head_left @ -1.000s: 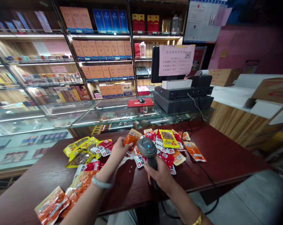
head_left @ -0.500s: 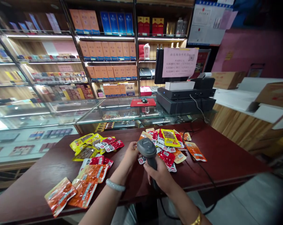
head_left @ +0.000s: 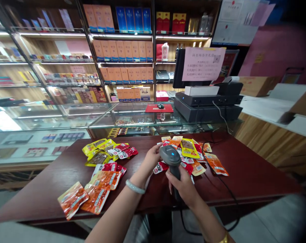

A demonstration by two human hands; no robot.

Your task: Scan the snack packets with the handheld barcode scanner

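A dark grey handheld barcode scanner [head_left: 170,156] is upright in my right hand [head_left: 183,185], fingers wrapped round its handle. A blue light shows on top of its head. My left hand [head_left: 153,158], with a pale bangle on the wrist, is closed just left of the scanner head. Its fingertips are hidden behind the scanner, so what they grip is unclear. Beyond the scanner lies a pile of snack packets, with a yellow packet [head_left: 189,148] and an orange packet [head_left: 175,141] on top. A red packet [head_left: 161,167] lies below my left hand.
On the left of the dark red table [head_left: 49,182] lie yellow packets [head_left: 98,157], red packets and orange packets [head_left: 73,199]. A black cable [head_left: 225,184] loops across the right side. Behind stand a glass counter [head_left: 127,116], a monitor and a cash drawer [head_left: 206,109].
The scanner's blue light has come on. An orange packet now shows higher on the pile behind the scanner. The whole view has shifted slightly; both hands stay close together.
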